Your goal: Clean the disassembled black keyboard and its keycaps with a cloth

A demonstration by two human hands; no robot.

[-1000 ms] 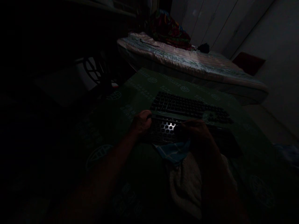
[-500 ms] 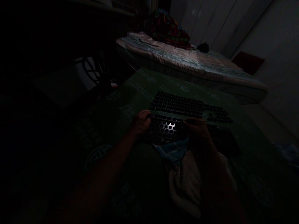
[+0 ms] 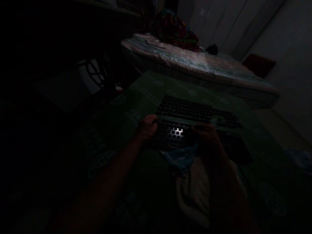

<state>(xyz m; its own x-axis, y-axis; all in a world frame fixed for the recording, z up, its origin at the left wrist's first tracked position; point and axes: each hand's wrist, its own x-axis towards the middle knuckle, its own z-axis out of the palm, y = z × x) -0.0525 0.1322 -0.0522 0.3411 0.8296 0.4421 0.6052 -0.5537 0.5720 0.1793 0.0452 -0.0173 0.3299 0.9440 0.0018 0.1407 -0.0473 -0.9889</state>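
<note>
A black keyboard frame (image 3: 175, 137) with rows of key holes lies on the green table, and light glints off its middle. My left hand (image 3: 146, 128) is closed around the frame's left end. Over the frame, right of the glint, is my right hand (image 3: 206, 132), its fingers bent and closed on a cloth. The cloth's blue checked part (image 3: 181, 157) hangs below the hand, and its pale fluffy part (image 3: 196, 188) drapes towards me. Dim light hides my right fingertips. Just beyond the frame, dark keycaps (image 3: 192, 109) are laid out in keyboard order.
The green printed table cover (image 3: 138, 97) spreads under everything. Past the table stands a bed with a striped mattress (image 3: 195, 65) and a colourful bundled blanket (image 3: 175, 31) on it. A dark chair back (image 3: 97, 73) is at the left, and a pale wall (image 3: 297, 71) at the right.
</note>
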